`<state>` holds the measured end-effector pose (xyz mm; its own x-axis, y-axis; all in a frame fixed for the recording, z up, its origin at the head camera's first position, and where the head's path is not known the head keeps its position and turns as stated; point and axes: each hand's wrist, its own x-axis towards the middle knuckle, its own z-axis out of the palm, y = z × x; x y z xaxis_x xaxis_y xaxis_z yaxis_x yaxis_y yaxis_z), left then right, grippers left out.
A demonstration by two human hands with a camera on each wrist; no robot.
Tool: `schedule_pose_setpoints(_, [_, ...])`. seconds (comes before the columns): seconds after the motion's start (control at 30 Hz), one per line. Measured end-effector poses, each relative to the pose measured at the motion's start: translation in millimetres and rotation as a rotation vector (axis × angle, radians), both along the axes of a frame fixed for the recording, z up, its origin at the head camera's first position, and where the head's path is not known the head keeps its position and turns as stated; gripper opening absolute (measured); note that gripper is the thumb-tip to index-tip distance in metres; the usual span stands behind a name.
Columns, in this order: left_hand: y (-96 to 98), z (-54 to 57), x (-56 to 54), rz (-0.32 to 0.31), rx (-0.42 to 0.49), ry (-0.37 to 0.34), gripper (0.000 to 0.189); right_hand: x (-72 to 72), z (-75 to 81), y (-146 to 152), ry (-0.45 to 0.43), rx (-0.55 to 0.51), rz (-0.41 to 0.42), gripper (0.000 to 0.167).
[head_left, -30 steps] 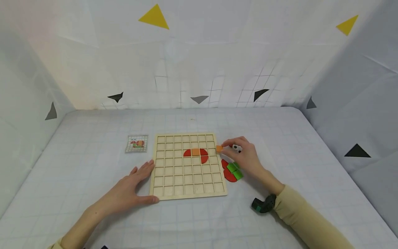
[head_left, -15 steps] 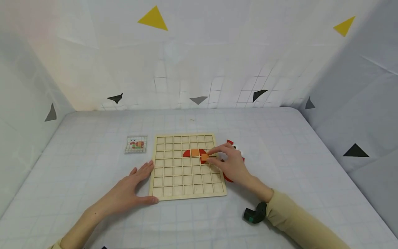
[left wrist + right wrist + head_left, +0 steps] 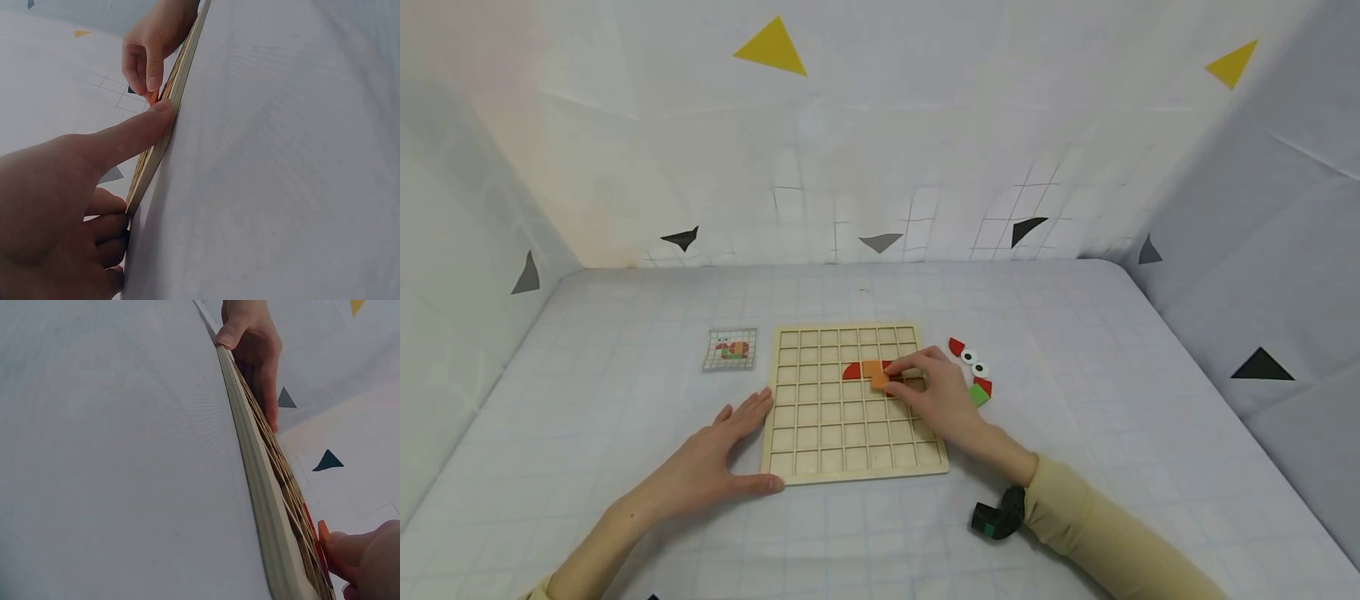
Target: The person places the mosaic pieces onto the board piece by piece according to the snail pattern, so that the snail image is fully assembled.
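Observation:
A square wooden grid board [image 3: 820, 437] lies mid-table. My left hand [image 3: 707, 454] rests against its left side, fingers straight along the edge and thumb at the near left corner. Between thumb and fingertips, my right hand [image 3: 943, 396] pinches an orange square tile [image 3: 878, 382] over the grid, just below a second orange tile [image 3: 871, 368] set in the board. To that tile's left sits a red quarter-round tile [image 3: 852, 372]; red pieces to its right are partly hidden by the right fingers. In the right wrist view the pinched tile [image 3: 323, 531] stands tilted at the board's surface.
Right of the board lie loose pieces: red tiles [image 3: 956, 347], two round eye pieces [image 3: 974, 363] and a green tile [image 3: 978, 395], others hidden behind the right hand. A small pattern card [image 3: 730, 349] lies left of the board. A black device [image 3: 997, 514] sits at the right wrist.
My right hand has carried the orange tile leftward from beside the board's right edge to over the grid, uncovering the eye pieces. The left hand and board stay put.

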<state>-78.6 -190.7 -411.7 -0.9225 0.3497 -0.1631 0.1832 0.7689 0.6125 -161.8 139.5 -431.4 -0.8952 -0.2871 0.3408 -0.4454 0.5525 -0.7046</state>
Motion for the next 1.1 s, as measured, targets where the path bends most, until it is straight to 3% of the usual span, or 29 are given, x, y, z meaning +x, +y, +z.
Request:
schedule_pose_setpoints(0.3, [-0.2, 0.1, 0.0, 0.009, -0.004, 0.001, 0.112, -2.0, -8.4, 2, 0.094, 0.014, 0.098, 0.021])
schedule_pose_setpoints(1.1, [-1.0, 1.6, 2.1, -0.013, 0.015, 0.032, 0.109, -6.7, -13.9, 4, 0.285, 0.055, 0.215, 0.022])
